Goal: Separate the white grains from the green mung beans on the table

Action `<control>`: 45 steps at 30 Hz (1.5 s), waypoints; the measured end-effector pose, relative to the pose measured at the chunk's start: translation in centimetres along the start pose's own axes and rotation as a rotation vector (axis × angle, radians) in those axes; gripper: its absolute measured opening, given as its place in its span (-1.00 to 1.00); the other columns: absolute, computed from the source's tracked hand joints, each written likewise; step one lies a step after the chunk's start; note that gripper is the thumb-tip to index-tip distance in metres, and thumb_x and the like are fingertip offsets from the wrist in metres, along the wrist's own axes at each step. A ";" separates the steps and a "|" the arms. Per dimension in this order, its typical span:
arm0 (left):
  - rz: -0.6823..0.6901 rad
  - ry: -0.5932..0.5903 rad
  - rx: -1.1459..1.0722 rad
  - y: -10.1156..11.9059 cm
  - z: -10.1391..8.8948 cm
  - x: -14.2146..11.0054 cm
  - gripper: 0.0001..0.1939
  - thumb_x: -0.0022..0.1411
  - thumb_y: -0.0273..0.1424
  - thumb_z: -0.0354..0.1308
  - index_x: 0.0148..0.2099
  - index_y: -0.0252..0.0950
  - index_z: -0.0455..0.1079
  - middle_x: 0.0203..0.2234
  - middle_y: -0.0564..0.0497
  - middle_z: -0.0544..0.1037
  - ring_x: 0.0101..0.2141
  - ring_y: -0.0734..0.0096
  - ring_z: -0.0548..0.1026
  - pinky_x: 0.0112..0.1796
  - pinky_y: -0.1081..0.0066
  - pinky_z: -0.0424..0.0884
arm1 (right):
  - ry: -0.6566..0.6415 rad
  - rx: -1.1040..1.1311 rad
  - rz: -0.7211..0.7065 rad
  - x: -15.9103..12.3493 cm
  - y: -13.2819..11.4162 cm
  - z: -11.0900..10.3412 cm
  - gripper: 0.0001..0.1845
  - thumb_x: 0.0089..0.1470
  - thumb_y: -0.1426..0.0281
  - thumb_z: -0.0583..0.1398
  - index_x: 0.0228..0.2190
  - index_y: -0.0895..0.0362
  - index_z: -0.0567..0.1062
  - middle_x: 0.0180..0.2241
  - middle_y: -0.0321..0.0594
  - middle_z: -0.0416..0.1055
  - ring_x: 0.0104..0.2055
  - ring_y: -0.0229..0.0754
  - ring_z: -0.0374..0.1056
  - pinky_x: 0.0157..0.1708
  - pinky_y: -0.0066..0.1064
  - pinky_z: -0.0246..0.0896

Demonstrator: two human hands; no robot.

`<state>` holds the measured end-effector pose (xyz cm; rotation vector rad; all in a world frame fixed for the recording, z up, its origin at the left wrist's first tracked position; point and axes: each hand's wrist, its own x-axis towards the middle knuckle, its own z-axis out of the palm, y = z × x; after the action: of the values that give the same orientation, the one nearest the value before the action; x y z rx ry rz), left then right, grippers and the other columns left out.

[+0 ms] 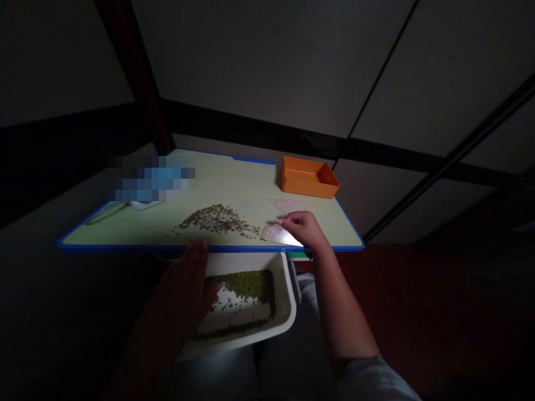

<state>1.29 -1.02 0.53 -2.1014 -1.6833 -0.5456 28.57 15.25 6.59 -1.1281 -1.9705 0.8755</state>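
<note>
Tabletop (242, 178), pale yellow-green with blue edging, spans the middle of the view; its far side is taken as twelve o'clock. White tub (288, 320) stands below the near edge, at six o'clock, above the person's legs (288, 356). Tub contains a seed bed (253, 284), green, banked toward one o'clock. Blue object (152, 179) at ten o'clock is pixelated and cannot be identified. Orange open-topped box (309, 186) sits at two o'clock.

Right hand (301, 225) is over the tabletop, fingers curled in, thumb drawn against the index finger; the box lies at one o'clock from its fingertips. Left hand (188, 273) is at the near edge, fingers extended, thumb spread away over the tub.

Scatter of green seeds (217, 217) lies on the tabletop, at nine o'clock from the right fingertips and about one o'clock from the left. Its long axis runs roughly nine to three. Thin end reaches near the right fingers; the left hand is nearer the main body.

Not established: any seed within the right pinch, too small to tell; left-hand contact with the tub, whose left end is covered by hand and shadow.
</note>
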 end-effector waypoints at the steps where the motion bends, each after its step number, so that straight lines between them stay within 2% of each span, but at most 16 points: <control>1: 0.006 0.008 0.009 0.0 0.0 0.0 -0.17 0.29 -0.01 -0.24 0.38 -0.50 -0.26 0.30 -0.38 0.13 0.30 -0.03 0.11 0.16 0.02 0.24 | 0.010 0.014 -0.004 0.0 0.1 0.0 -0.49 -0.01 0.00 0.22 -0.67 0.16 0.38 -0.68 -0.40 0.14 -0.59 -0.36 0.02 -0.57 -0.49 -0.13; 8: 0.020 0.026 0.104 0.1 -0.2 0.0 -0.19 0.30 -0.05 -0.22 0.38 -0.51 -0.24 0.27 -0.37 0.20 0.25 -0.02 0.22 0.13 0.09 0.29 | 0.100 0.019 0.039 0.0 0.4 -0.1 -0.50 0.00 -0.01 0.21 -0.64 0.15 0.41 -0.70 -0.38 0.21 -0.62 -0.35 0.04 -0.60 -0.47 -0.13; 11: 0.022 0.049 0.100 0.0 0.0 0.0 -0.19 0.30 -0.03 -0.26 0.38 -0.51 -0.23 0.25 -0.37 0.23 0.24 -0.01 0.25 0.11 0.10 0.32 | 0.123 -0.102 -0.008 -0.7 -0.3 -0.3 -0.50 0.07 0.00 0.17 -0.63 0.14 0.42 -0.69 -0.34 0.28 -0.62 -0.32 0.10 -0.56 -0.45 -0.08; 14: 0.025 0.068 0.088 -0.1 0.3 0.0 -0.17 0.29 0.00 -0.27 0.38 -0.50 -0.23 0.25 -0.37 0.23 0.24 -0.01 0.25 0.11 0.10 0.32 | 0.224 -0.407 -0.235 -2.2 -1.9 -0.6 -0.52 0.18 0.08 0.13 -0.61 0.13 0.42 -0.66 -0.29 0.35 -0.56 -0.29 0.17 -0.43 -0.42 0.00; 18: 0.030 0.087 0.075 -0.1 0.6 0.0 -0.16 0.29 0.01 -0.28 0.38 -0.51 -0.24 0.26 -0.39 0.21 0.26 -0.02 0.21 0.12 0.09 0.30 | 0.299 -0.812 -0.632 -4.0 -4.1 -0.6 -0.52 0.27 0.21 0.08 -0.64 0.13 0.38 -0.69 -0.29 0.31 -0.57 -0.29 0.10 -0.36 -0.36 -0.07; 20: 0.023 0.087 0.070 -0.1 0.7 0.0 -0.17 0.29 0.01 -0.30 0.38 -0.51 -0.24 0.26 -0.38 0.21 0.26 -0.02 0.21 0.12 0.08 0.30 | 0.324 -0.924 -0.755 -4.3 -4.7 -0.4 -0.52 0.28 0.25 0.10 -0.66 0.12 0.34 -0.71 -0.31 0.28 -0.57 -0.28 0.08 -0.37 -0.35 -0.12; 23: 0.022 0.079 0.062 -0.1 0.8 -0.1 -0.17 0.29 0.02 -0.31 0.38 -0.50 -0.24 0.27 -0.36 0.21 0.27 -0.01 0.20 0.13 0.09 0.29 | 0.341 -0.994 -0.847 -4.4 -4.9 -0.2 -0.52 0.26 0.28 0.13 -0.68 0.12 0.31 -0.74 -0.33 0.26 -0.56 -0.28 0.07 -0.39 -0.33 -0.17; 33: 0.028 0.096 0.063 -0.1 0.6 0.0 -0.17 0.29 0.01 -0.30 0.37 -0.52 -0.21 0.26 -0.37 0.22 0.25 -0.01 0.22 0.12 0.09 0.29 | 0.333 -1.007 -0.872 -3.9 -4.5 0.4 -0.53 0.26 0.29 0.14 -0.67 0.13 0.32 -0.74 -0.35 0.27 -0.55 -0.28 0.08 -0.38 -0.32 -0.19; 39: 0.027 0.072 0.081 -0.1 0.6 0.0 -0.19 0.30 -0.02 -0.29 0.37 -0.53 -0.19 0.26 -0.38 0.21 0.25 -0.03 0.22 0.13 0.09 0.28 | 0.295 -1.025 -0.827 -3.7 -4.5 0.6 -0.53 0.27 0.27 0.14 -0.67 0.12 0.32 -0.74 -0.34 0.27 -0.55 -0.28 0.07 -0.37 -0.31 -0.22; 45: 0.034 0.083 0.079 0.0 0.4 0.1 -0.20 0.30 -0.04 -0.29 0.37 -0.53 -0.22 0.26 -0.38 0.22 0.25 -0.01 0.21 0.11 0.10 0.30 | 0.337 -1.016 -0.860 -3.1 -4.3 1.5 -0.53 0.25 0.28 0.15 -0.67 0.12 0.31 -0.74 -0.35 0.27 -0.55 -0.28 0.07 -0.38 -0.32 -0.22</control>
<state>1.31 -0.70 0.22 -2.0196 -1.5948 -0.5389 26.74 10.49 8.56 -0.6574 -2.2758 -0.7913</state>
